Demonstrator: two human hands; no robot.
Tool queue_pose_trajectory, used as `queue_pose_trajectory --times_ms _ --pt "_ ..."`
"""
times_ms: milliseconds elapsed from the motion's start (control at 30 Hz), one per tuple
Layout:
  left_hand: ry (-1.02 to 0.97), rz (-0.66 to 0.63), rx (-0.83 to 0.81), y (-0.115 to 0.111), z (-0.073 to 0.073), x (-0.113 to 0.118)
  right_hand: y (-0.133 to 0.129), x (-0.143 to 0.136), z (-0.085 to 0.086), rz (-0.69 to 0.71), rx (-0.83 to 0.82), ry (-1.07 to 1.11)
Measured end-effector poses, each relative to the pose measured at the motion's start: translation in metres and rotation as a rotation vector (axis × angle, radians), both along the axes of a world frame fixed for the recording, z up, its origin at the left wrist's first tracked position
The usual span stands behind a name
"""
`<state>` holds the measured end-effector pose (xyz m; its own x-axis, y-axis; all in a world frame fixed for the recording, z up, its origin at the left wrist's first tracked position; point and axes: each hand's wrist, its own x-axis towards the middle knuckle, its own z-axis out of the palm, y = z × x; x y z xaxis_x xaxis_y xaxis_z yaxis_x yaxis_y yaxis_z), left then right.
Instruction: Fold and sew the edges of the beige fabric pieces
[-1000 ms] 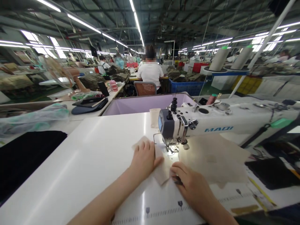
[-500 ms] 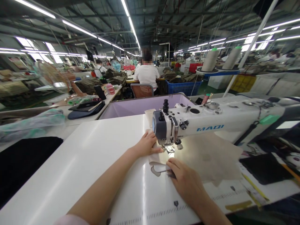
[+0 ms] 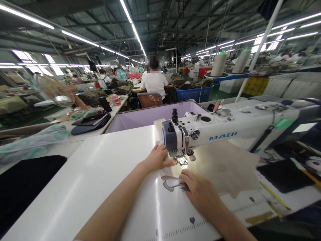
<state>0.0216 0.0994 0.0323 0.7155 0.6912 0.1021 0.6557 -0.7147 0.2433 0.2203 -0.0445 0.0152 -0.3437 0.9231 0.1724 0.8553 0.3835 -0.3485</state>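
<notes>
Beige fabric (image 3: 225, 167) lies on the white table (image 3: 107, 167) under the arm of a white sewing machine (image 3: 223, 129). My left hand (image 3: 157, 158) rests on the fabric left of the presser foot (image 3: 183, 162), palm down with the thumb apart from the fingers. Just in front of the foot, my right hand (image 3: 197, 187) presses the fabric edge with its fingertips. Its fingers are wrapped round small scissors (image 3: 169, 185), whose handle loop shows to the left; the rest is hidden by the hand.
A lilac bin (image 3: 140, 117) stands behind the table. Black cloth (image 3: 27, 184) lies at left, a dark pad (image 3: 284, 175) and yellow tape (image 3: 274, 195) at right. A person in white (image 3: 154, 82) sits ahead, back turned.
The view has shifted slightly, so the surroundings appear a little to the left. Both hands keep nearly the same place beside the presser foot, and the scissors remain in my right hand.
</notes>
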Motion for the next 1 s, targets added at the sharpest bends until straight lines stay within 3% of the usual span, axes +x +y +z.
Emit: queue_pose_trajectory --times_ms 200,333,467,567,1000 --pt "0.024 0.058 0.030 -0.004 0.007 0.004 0.006 0.000 0.005 0.001 -0.005 -0.012" --pt "0.032 0.128 0.078 -0.040 0.010 0.014 0.006 0.001 0.008 0.014 -0.019 -0.036" --pt "0.006 -0.062 0.058 -0.089 0.004 0.014 0.001 0.005 0.006 0.026 -0.030 -0.022" --pt "-0.021 -0.147 0.071 -0.105 0.003 0.009 0.000 0.007 0.006 0.039 -0.035 -0.027" --pt "-0.065 -0.147 0.026 -0.077 0.015 0.008 0.022 0.001 0.024 -0.040 -0.030 -0.119"
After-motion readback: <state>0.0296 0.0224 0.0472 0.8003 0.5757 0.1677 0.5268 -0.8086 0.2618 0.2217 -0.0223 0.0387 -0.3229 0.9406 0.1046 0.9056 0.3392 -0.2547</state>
